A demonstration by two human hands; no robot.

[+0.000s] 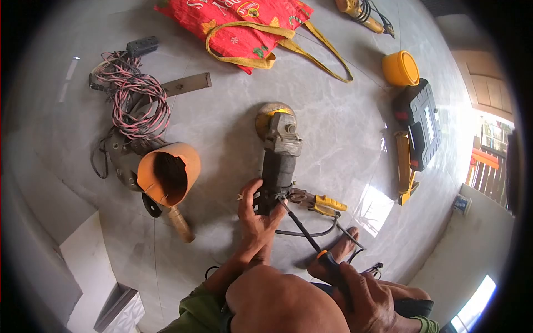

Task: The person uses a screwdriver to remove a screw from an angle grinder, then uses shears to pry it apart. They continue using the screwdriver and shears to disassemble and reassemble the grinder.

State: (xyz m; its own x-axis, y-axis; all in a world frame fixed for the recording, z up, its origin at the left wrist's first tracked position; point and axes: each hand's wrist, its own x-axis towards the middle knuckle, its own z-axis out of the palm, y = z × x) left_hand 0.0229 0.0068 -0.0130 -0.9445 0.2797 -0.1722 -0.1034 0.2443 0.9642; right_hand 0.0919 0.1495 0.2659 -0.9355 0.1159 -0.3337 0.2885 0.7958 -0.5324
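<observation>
Both curled: right fingers [356, 282] round screwdriver [323, 257], left fingers [245, 206] against grinder [281, 158].

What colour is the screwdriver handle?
Black on the screwdriver handle, with an orange band at its shaft end; head view shows it best.

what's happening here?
A person on the floor is working on a grinder. Their left hand steadies its rear end while the right hand holds a screwdriver, tip at that same end; whether it sits in a screw is too small to tell. Pliers lie beside the grinder, and the bundled cord lies off to the left.
</observation>
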